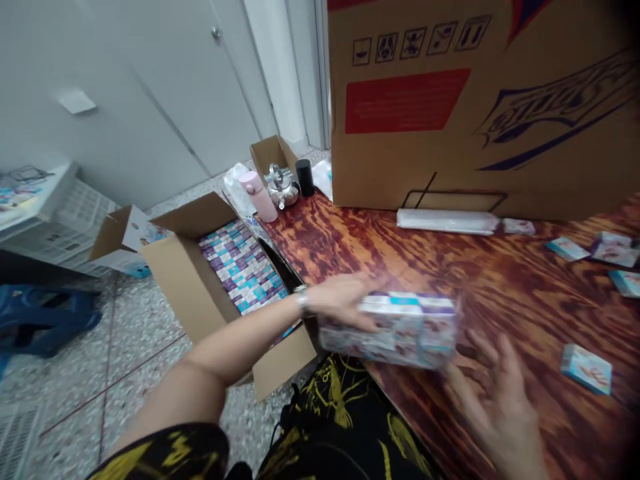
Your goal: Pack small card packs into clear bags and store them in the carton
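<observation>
A clear-wrapped pack of small boxes [400, 333], white, purple and light blue, is at the table's near edge, blurred by motion. My left hand [345, 303] grips its left end, with fingers over the top and front side. Just off the pack's right end is my right hand [495, 393], palm turned toward it, fingers apart and nothing in them. Left of the table, an open carton [185, 273] holds many of the same small boxes [245, 263] in tight rows. Single small boxes lie to the right, one light blue box [586, 368] nearest my right hand.
A large printed carton [400, 160] stands at the table's back. Before it lies a long white wrapped bundle [447, 221]. A pink bottle [259, 197], metal kettle [283, 187] and black cylinder [305, 177] stand at the far left corner. A blue stool [45, 320] is on the floor.
</observation>
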The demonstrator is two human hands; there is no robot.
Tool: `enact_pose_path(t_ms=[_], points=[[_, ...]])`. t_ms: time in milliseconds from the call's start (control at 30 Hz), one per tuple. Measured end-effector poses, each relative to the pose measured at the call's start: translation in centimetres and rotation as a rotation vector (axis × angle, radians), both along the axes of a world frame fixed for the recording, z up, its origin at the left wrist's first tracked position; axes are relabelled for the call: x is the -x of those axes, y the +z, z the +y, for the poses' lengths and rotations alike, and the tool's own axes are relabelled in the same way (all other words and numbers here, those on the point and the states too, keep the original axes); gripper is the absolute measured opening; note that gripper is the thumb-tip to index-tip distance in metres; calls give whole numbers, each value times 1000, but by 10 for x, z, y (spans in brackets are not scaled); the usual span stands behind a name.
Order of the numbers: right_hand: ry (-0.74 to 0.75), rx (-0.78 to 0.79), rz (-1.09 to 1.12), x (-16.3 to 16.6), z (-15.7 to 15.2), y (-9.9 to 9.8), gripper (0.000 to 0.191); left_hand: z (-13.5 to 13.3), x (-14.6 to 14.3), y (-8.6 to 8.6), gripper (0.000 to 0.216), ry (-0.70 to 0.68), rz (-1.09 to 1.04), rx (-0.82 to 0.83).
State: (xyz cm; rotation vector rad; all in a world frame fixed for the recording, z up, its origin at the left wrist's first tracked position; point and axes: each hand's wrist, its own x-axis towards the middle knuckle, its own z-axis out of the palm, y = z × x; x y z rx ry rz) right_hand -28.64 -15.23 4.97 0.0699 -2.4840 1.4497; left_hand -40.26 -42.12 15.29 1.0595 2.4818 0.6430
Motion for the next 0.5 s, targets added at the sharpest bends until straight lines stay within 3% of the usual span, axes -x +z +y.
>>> enact_pose_path(t_ms=[100, 133, 200, 300, 400, 500], points=[[102, 56, 5, 9, -27, 7, 75, -102, -53, 31, 56, 366, -15, 15], [122, 64, 11, 11, -33, 5, 73, -133, -72, 32, 53, 531, -72, 16], [156, 54, 28, 14, -41, -2, 70, -186, -106, 18, 49, 875, -112, 7], [193, 0, 53, 15, -46, -11, 69, -232, -134, -37, 53, 1309, -26, 104], [188, -38, 48, 13, -47, -12, 68, -238, -131, -104, 56, 1436, 51, 214], [150, -75, 33, 8, -46, -8, 67, -227, -114, -153, 50, 1446, 132, 296]])
